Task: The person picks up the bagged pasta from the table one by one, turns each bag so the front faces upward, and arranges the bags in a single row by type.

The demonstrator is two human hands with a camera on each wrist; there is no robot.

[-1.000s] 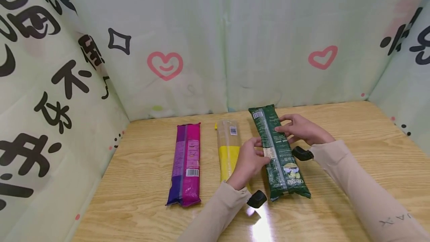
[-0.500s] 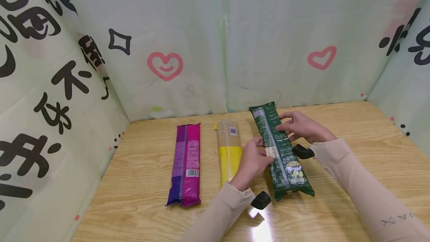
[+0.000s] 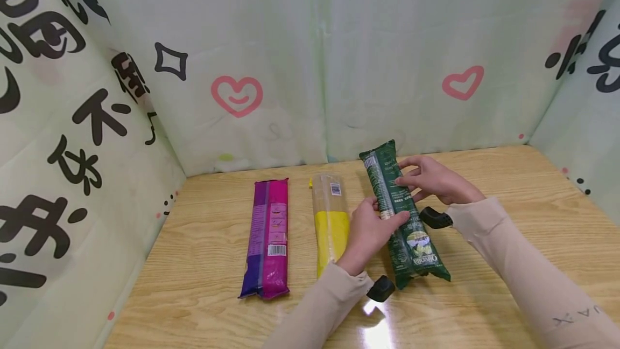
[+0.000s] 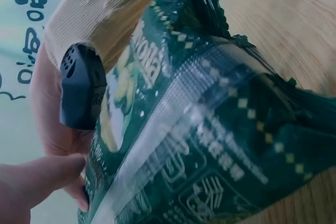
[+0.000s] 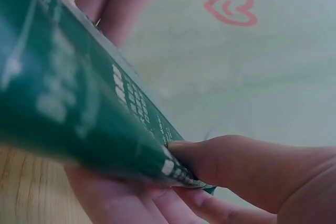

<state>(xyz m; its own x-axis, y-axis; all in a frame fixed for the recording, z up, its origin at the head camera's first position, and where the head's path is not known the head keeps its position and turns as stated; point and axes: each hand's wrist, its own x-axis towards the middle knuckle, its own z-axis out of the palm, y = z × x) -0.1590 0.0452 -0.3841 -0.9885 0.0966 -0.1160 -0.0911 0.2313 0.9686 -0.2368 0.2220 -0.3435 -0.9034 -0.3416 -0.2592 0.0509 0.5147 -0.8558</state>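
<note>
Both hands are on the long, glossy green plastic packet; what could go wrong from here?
The long, glossy green plastic packet might slip or twist, as the right hand pinches it near one edge. The left hand might nudge the long yellow-and-clear plastic packet, which it partly overlaps in the head view.

The green packet is dark green, with a silvery stripe down its length, white lettering and rows of small white and gold diamonds. The pink packet pairs magenta with purple that deepens to dark blue, plus a black-and-white barcode. The yellow packet is pale tan above and bright yellow below. The table shows light-brown wood grain. The pale green-white cloth bears pink heart outlines and bold black characters. The right sleeve is beige with dark marks.
</note>
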